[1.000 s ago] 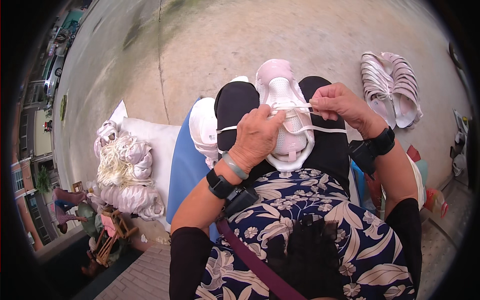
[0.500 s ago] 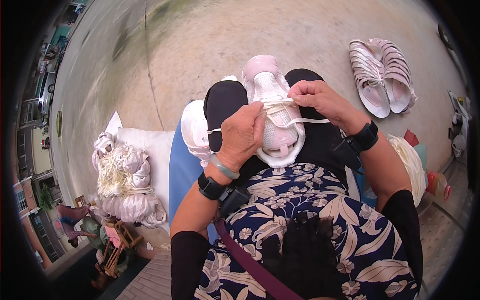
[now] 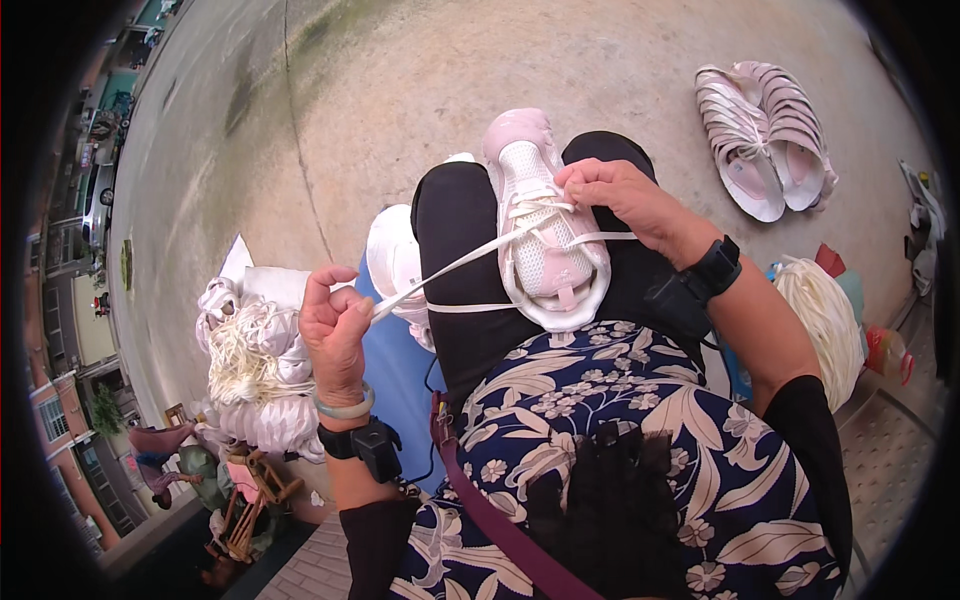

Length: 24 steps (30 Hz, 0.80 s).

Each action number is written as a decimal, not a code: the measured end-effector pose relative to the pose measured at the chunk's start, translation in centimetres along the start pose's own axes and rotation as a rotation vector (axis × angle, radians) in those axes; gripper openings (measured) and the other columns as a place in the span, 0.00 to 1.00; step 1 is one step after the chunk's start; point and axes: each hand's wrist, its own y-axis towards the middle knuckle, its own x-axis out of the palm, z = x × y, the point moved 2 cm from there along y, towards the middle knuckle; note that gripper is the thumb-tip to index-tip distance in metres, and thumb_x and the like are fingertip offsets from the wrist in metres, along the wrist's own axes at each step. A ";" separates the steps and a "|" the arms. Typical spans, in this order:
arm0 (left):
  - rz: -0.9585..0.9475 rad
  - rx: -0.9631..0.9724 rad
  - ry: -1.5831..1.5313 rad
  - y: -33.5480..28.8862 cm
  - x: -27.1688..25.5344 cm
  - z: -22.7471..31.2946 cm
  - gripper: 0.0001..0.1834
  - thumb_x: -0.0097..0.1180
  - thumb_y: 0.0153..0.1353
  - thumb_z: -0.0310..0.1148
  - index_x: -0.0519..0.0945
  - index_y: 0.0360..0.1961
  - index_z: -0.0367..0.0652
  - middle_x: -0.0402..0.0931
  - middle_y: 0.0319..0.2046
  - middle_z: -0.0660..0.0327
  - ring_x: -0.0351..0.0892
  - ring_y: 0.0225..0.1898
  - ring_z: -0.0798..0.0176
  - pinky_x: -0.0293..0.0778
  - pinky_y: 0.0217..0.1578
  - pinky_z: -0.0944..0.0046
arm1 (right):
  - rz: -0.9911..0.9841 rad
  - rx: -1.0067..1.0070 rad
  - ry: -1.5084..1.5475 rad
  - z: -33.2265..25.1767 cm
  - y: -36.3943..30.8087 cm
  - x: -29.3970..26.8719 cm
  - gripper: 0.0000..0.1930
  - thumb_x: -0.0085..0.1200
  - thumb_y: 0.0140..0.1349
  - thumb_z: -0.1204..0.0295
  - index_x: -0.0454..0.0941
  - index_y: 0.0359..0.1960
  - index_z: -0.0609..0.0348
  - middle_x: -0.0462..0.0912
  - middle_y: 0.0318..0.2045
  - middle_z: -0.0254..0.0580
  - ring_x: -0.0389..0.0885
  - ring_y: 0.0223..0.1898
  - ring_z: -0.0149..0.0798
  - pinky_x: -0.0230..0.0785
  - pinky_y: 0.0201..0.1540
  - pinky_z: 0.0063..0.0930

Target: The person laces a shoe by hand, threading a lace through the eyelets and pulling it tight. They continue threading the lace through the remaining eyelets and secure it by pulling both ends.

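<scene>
A pink and white sneaker upper (image 3: 545, 235) lies between my knees, its toe pointing away from me. White laces cross its front part. My left hand (image 3: 338, 330) is out to the left of the shoe, pinching a white shoelace (image 3: 455, 263) between thumb and finger. That lace runs taut up to the right side of the lacing. My right hand (image 3: 610, 195) is closed at the shoe's right edge, beside the eyelets; its fingertips hide exactly what they pinch. Other lace ends lie loose across both thighs.
Left of my leg, another white shoe (image 3: 393, 258) rests on blue cloth (image 3: 395, 350). Bundles of uppers and laces (image 3: 258, 345) lie farther left. A stack of pink uppers (image 3: 765, 140) is on the ground at right. Nearer stands a hank of white laces (image 3: 818, 320). A person (image 3: 160, 460) sits at far left.
My left hand has moved from the shoe out to the left, drawing the lace taut. The right hand has shifted slightly and stays at the eyelets.
</scene>
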 end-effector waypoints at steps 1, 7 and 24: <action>0.040 -0.007 0.000 -0.6 -1.0 0.2 0.18 0.52 0.51 0.19 0.67 0.45 0.37 0.62 0.17 0.74 0.55 0.18 0.80 0.50 0.20 0.79 | 0.020 -0.009 -0.087 0.1 0.2 0.1 0.10 0.49 0.61 0.69 0.77 0.40 0.61 0.76 0.35 0.29 0.69 0.39 0.24 0.58 0.47 0.18; 0.057 -0.049 0.051 -3.3 -3.1 -0.1 0.17 0.53 0.51 0.20 0.68 0.44 0.36 0.60 0.16 0.74 0.54 0.17 0.81 0.49 0.20 0.79 | 0.084 -0.041 -0.050 0.3 0.1 0.5 0.08 0.51 0.60 0.69 0.78 0.36 0.59 0.76 0.34 0.28 0.69 0.38 0.23 0.60 0.45 0.19; -0.448 -0.141 0.582 -1.4 2.5 -3.2 0.12 0.53 0.61 0.32 0.74 0.41 0.36 0.68 0.17 0.70 0.63 0.21 0.78 0.61 0.23 0.76 | 0.268 -0.738 -1.379 -1.6 -1.6 3.3 0.03 0.49 0.47 0.75 0.68 0.21 0.56 0.70 0.19 0.40 0.73 0.25 0.43 0.62 0.29 0.33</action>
